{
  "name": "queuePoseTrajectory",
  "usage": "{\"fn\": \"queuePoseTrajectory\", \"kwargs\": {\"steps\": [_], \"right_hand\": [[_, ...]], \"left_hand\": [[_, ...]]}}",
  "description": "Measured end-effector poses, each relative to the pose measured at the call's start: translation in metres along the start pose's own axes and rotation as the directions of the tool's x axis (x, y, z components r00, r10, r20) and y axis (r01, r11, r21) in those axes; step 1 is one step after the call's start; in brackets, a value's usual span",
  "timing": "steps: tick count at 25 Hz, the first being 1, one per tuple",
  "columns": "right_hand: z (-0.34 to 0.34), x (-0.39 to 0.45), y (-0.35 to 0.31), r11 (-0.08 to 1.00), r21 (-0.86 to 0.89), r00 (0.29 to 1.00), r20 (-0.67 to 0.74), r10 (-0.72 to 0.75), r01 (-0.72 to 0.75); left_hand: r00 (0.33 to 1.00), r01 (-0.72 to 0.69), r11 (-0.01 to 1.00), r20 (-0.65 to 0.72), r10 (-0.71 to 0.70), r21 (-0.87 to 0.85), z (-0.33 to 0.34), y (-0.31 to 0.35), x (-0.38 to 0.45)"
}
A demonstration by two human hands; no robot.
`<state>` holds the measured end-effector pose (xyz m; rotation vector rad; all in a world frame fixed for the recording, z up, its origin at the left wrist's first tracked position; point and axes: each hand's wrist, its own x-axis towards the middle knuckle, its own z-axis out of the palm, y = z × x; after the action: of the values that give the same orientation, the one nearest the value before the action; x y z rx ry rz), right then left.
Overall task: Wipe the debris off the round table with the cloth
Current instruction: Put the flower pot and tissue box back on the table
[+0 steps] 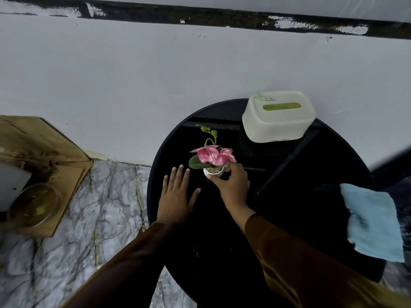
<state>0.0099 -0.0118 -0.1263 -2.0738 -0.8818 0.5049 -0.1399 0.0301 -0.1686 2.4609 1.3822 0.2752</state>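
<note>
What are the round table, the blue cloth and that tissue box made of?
Round table: glossy black top, perhaps glass or lacquer; it mirrors the box. Blue cloth: soft woven fabric, probably microfibre; it drapes in folds. Tissue box: matte pale plastic, judging by its moulded rounded corners.

1. A round black table [289, 218] stands against the white wall.
2. A small white flower pot [214, 172] sits left of centre.
3. A pale tissue box [278, 117] rests at the back.
4. A light blue cloth [373, 221] lies over the right edge.
</note>
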Motion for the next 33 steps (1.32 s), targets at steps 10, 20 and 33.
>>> {"fn": "queuePoseTrajectory", "kwargs": {"steps": [10, 20, 33], "right_hand": [[0.003, 0.001, 0.000, 1.000, -0.016, 1.000, -0.007, -0.001, 0.001], [-0.010, -0.009, 0.006, 1.000, -0.019, 1.000, 0.017, -0.005, 0.005], [-0.115, -0.011, 0.059, 0.999, 0.047, 0.996, 0.087, -0.013, 0.009]], "left_hand": [[1.000, -0.002, 1.000, -0.010, 0.002, -0.002, 0.002, 0.000, -0.001], [1.000, -0.020, 1.000, -0.005, 0.020, -0.016, -0.001, -0.001, 0.000], [0.994, -0.081, 0.993, -0.083, 0.073, -0.088, -0.005, 0.048, -0.040]]}}
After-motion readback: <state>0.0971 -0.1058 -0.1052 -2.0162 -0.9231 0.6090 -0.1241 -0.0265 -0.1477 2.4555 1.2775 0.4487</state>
